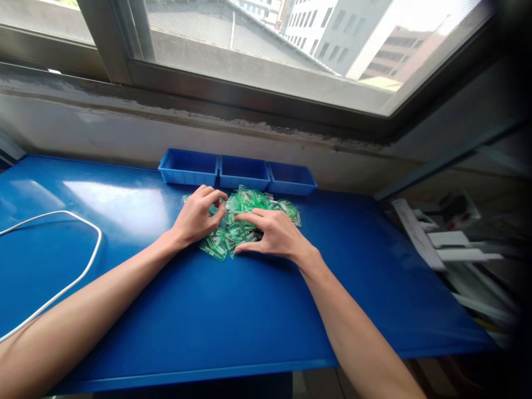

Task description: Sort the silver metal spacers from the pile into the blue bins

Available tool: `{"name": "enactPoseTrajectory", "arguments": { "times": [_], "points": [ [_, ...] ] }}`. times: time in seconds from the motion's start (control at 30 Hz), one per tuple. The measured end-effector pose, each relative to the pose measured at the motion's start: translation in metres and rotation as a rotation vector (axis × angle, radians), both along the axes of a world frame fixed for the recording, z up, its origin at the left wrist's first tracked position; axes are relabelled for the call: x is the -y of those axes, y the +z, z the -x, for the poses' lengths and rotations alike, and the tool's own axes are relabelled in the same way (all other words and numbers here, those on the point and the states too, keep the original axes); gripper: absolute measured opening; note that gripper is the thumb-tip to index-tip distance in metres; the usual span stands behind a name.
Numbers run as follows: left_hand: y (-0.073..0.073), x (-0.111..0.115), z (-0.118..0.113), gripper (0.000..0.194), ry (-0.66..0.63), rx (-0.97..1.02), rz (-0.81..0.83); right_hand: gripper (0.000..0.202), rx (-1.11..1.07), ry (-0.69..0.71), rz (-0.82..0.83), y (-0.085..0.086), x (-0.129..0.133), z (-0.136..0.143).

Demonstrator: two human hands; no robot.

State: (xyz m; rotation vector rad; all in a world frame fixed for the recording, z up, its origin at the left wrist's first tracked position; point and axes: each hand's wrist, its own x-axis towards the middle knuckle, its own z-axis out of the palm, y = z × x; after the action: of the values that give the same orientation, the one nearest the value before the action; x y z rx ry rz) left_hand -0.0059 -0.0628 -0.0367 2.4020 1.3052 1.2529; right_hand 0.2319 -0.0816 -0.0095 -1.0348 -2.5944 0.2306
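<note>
A heap of small green and clear plastic packets (249, 200) lies on the blue table (233, 321). At the heap's left side is my left hand (200, 215), its fingers curled with the thumb and index fingertips close together; whatever may be between them is too small to make out. My right hand (276, 231) rests over the right part of the heap, thumb and fingers spread apart, touching the packets and holding nothing. Some packets are hidden beneath and behind both hands.
Three blue bins, the left (189, 176), middle (244, 182) and right (293, 187), stand in a row behind the heap against the wall. A white cable (97, 244) loops across the table's left side. White pieces (453, 255) lie beyond the right edge.
</note>
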Motion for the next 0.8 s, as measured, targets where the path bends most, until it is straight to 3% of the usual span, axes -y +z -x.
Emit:
{"name": "enactPoseTrajectory", "arguments": {
  "times": [0.1,0.23,0.4,0.57,0.8],
  "points": [
    [0.0,0.0,0.001,0.017,0.02,0.002,0.004,0.052,-0.133,0.006,0.062,-0.004,-0.002,0.003],
    [0.007,0.006,0.003,0.021,0.024,0.092,0.014,0.034,-0.577,-0.064,0.249,-0.004,-0.001,0.013],
    [0.033,0.009,-0.01,0.032,-0.212,0.262,0.21,0.036,-1.05,-0.288,0.5,0.001,-0.001,0.019],
    [0.048,-0.011,-0.037,0.038,-0.33,0.329,0.428,0.036,-1.164,-0.308,0.675,0.003,-0.008,0.002],
    [0.042,-0.025,-0.046,0.043,-0.331,0.367,0.556,0.034,-1.272,-0.357,0.687,0.005,-0.015,-0.018]
  ]
}}
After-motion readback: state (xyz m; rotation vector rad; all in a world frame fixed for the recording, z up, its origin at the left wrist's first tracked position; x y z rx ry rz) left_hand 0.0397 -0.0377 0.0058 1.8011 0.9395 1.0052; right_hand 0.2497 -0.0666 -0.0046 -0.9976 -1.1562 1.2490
